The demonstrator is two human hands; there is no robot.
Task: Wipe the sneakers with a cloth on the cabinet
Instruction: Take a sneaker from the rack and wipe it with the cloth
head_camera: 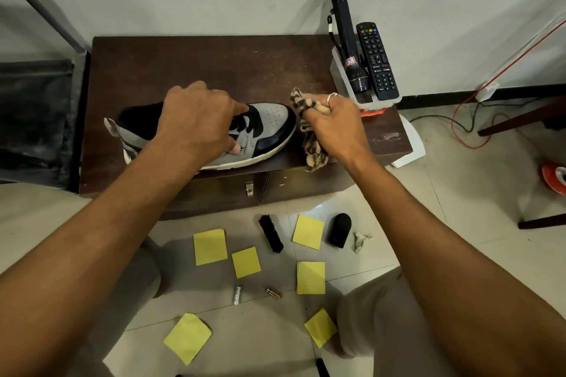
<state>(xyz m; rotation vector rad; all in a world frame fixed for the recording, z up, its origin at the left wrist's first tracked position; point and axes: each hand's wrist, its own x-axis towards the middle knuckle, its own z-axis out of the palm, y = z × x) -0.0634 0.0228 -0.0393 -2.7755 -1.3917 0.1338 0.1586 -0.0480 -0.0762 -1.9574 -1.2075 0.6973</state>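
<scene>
Left hand [199, 119]: clamped over the sneaker [214, 135], which lies near the worktop [190, 64] front edge.
Right hand [332, 125]: fisted around the cloth [311, 144], just off the toe; cloth tail overhangs the edge.
Behind the hands: bare worktop.
Beyond right hand: bin [361, 95] at the corner.

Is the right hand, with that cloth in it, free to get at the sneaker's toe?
Probably yes. The right hand holds the cloth right beside the sneaker toe, nothing between them; the left hand grips farther back.
</scene>
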